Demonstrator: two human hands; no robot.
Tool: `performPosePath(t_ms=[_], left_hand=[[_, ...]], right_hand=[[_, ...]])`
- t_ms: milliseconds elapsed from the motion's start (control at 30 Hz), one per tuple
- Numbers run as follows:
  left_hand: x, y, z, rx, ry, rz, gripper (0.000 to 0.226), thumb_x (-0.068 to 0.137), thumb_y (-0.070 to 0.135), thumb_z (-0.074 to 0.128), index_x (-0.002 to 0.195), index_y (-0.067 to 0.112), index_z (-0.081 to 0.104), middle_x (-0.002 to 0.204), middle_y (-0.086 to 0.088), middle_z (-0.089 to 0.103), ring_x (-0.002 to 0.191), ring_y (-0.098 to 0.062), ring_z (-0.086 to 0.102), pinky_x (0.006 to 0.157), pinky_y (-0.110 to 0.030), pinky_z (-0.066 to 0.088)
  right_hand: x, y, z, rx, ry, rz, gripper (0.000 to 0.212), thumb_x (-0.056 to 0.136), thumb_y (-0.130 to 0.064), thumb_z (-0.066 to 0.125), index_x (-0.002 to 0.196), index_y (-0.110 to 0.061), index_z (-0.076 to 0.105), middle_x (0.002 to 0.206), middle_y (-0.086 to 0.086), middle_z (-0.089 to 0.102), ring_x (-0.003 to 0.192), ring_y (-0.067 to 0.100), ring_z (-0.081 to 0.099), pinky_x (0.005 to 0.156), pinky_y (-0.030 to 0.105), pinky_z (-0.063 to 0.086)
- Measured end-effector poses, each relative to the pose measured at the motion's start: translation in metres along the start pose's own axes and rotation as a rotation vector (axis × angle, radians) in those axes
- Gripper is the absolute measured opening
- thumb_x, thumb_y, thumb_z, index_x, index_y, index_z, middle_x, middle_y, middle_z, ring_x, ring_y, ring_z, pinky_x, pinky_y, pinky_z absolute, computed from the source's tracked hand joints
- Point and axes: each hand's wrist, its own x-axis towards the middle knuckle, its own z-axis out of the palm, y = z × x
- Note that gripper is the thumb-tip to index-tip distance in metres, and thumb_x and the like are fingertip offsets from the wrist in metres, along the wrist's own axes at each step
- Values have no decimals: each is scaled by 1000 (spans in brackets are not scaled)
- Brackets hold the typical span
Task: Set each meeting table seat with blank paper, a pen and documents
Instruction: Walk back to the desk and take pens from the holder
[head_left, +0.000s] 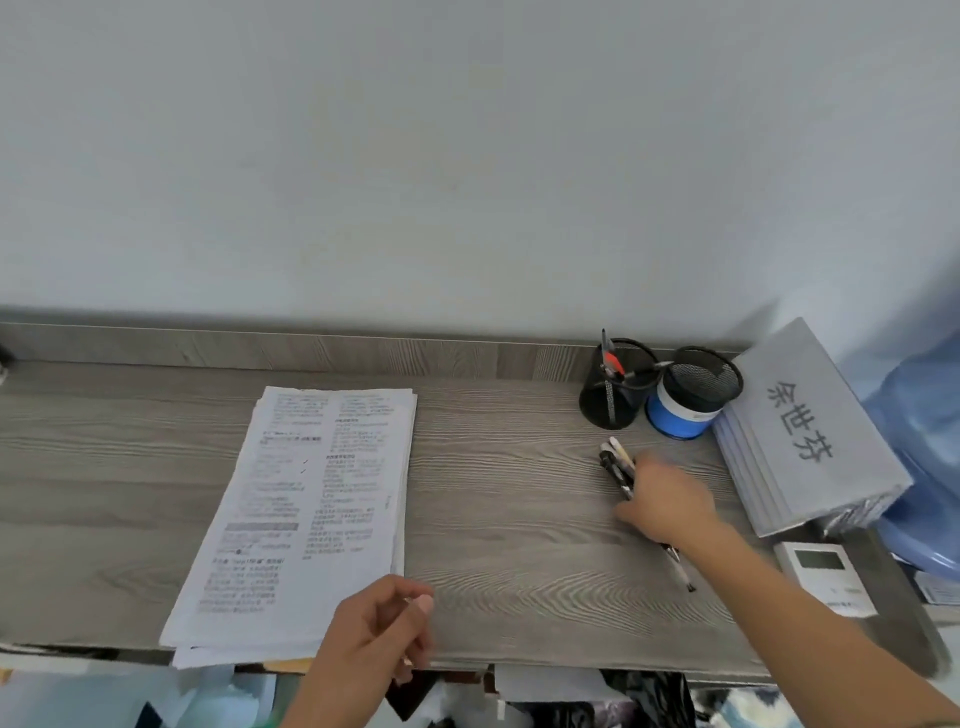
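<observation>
Pens (618, 465), bundled for handing out, lie under right hand (667, 501); blur hides whether it grips them. Left hand (379, 634), loosely curled and empty, sits beside documents (306, 509), probably ready to steady them.

Bare left hand (379, 634), bare right hand (670, 501).

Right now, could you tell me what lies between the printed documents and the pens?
Only bare tabletop separates the documents from the pens, in the head view.
</observation>
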Motion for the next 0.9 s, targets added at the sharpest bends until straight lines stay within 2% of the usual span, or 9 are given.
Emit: performPosePath(t_ms=[100, 200, 333, 400, 500, 633, 767, 833, 900], left_hand=[[9, 9, 5, 40, -23, 30, 10, 91, 2, 58, 89, 3, 67, 59, -13, 67, 51, -21, 59, 45, -26, 45], [15, 19, 10, 63, -27, 50, 11, 92, 3, 57, 91, 5, 68, 62, -14, 69, 52, -19, 60, 48, -24, 45], [20, 29, 17, 82, -22, 49, 11, 92, 5, 57, 93, 6, 68, 64, -15, 70, 54, -19, 61, 52, -30, 46], [24, 30, 21, 93, -15, 44, 11, 92, 5, 57, 94, 6, 68, 64, -15, 70, 54, -20, 61, 51, -31, 45], [27, 35, 28, 100, -17, 46, 11, 92, 4, 57, 94, 4, 68, 63, -15, 69, 54, -22, 61, 51, -31, 46], [29, 38, 38, 114, -24, 55, 12, 92, 2, 57, 92, 5, 68, 61, -14, 68, 53, -22, 60, 47, -30, 46], [33, 43, 47, 109, -36, 57, 12, 92, 1, 57, 90, 5, 69, 61, -13, 68, 53, -22, 59, 47, -29, 46], [36, 45, 52, 109, -34, 79, 11, 91, 3, 59, 91, 8, 69, 65, -15, 69, 59, -23, 61, 51, -30, 48], [40, 51, 56, 110, 1, 116, 11, 87, 10, 65, 95, 17, 70, 78, -14, 71, 74, -21, 67, 63, -30, 53]], right_hand=[[2, -2, 5, 24, 75, -8, 32, 85, -24, 61, 111, -11, 50, 96, 8, 63, 92, 28, 65, 65, 32, 41], [3, 5, 9, 206, 158, -62, 23, 88, -25, 58, 105, -13, 50, 89, 6, 64, 78, 24, 61, 60, 31, 39], [-8, 2, 8, 842, 345, -141, 20, 85, -20, 69, 80, -14, 51, 60, -4, 49, 53, 7, 41, 51, 24, 33], [-14, -4, 13, 1104, 461, -146, 28, 83, -18, 74, 70, -14, 49, 56, -6, 45, 51, 4, 37, 52, 21, 34], [-15, -10, 28, 1303, 469, -129, 27, 82, -21, 77, 73, -10, 53, 62, -2, 51, 59, 9, 45, 57, 32, 42], [-13, -3, 50, 1332, 392, -134, 23, 84, -21, 74, 77, -7, 58, 61, -2, 49, 56, 5, 43, 56, 27, 40], [-10, 8, 60, 1171, 305, -134, 18, 87, -36, 68, 76, -26, 59, 53, -3, 50, 51, 11, 47, 51, 38, 41], [-15, 8, 48, 1019, 269, -161, 16, 89, -41, 64, 78, -31, 58, 50, -6, 50, 47, 8, 46, 49, 31, 39], [-29, -1, 27, 962, 151, -221, 22, 90, -37, 65, 73, -29, 54, 50, -9, 49, 46, 7, 44, 49, 25, 36]])
